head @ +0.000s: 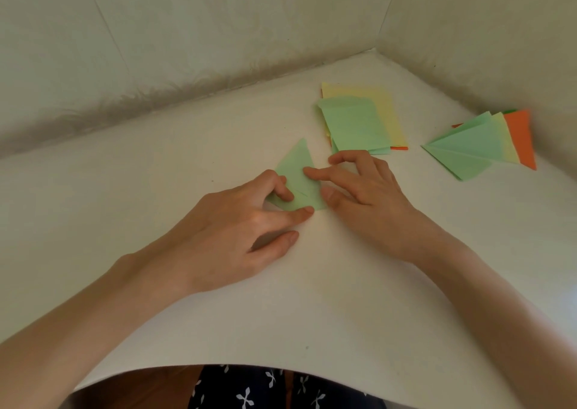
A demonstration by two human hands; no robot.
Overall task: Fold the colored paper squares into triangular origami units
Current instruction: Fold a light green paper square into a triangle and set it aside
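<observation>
1. Left grip (pixel 249 221) presses down on the near left corner of the green paper (pixel 298 171) with a bent forefinger and a straighter middle finger laid along the near edge. Its thumb rests on the bench (pixel 312 299), off the paper, so it is pressing rather than pinching.
2. Right grip (pixel 365 187) is spread. Its forefinger lies flat on the middle of the same paper, and its thumb touches the near right corner.
3. That paper lies flat on the bench between the two grips, already a tall triangle with a crease showing near its base.
4. Step in hand, as I judge it: a late fold on one unit, with the crease being flattened or a lower flap being set.
5. Next, the left fingers would likely pin the paper while the right forefinger runs along the fold to sharpen it. The edges need to stay lined up.
6. No box or tray is in view, and both piles lie loose on the bench.
7. A stack of squares (pixel 368 118) sits just beyond the right grip, with green on top and yellow and orange beneath.
8. Finished triangular units (pixel 477 146) in green, yellow and orange lie fanned out to the far right, well apart from the work.
</observation>
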